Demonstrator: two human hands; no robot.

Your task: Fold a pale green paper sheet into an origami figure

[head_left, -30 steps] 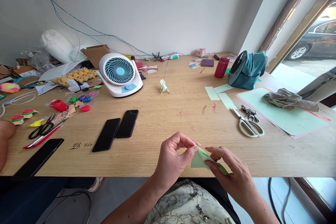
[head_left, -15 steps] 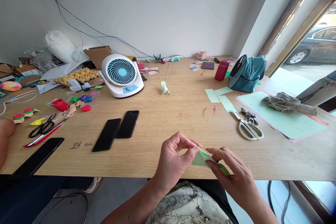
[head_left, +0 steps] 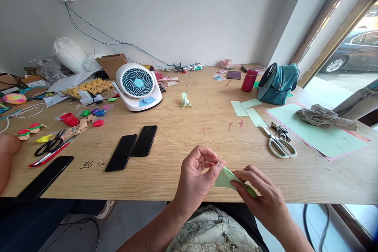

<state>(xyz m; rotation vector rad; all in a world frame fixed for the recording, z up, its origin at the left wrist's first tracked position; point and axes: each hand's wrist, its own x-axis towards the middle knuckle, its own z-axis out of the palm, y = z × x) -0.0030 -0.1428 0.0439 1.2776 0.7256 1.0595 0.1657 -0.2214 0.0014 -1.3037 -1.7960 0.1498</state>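
Over the front edge of the table, both hands grip one piece of folded light green paper [head_left: 225, 178]. My left hand [head_left: 197, 177] pinches its upper left tip between thumb and forefinger. The fingers of my right hand [head_left: 262, 189] are closed on its lower right part, thumb below and fingers above. Layers show along the upper fold, and part of the paper is hidden behind the right fingers. Farther back on the table stands a small folded green paper figure [head_left: 185, 100].
White-handled scissors [head_left: 282, 147], keys [head_left: 281, 130], green paper strips [head_left: 255, 117] and large green sheets [head_left: 319, 134] lie to the right. A fan [head_left: 138, 86] and black phones [head_left: 121, 152] are on the left. Another person's arm [head_left: 8, 157] rests at the far left edge.
The view has shifted very slightly. Both hands keep their hold on the folded paper, almost in the same place.
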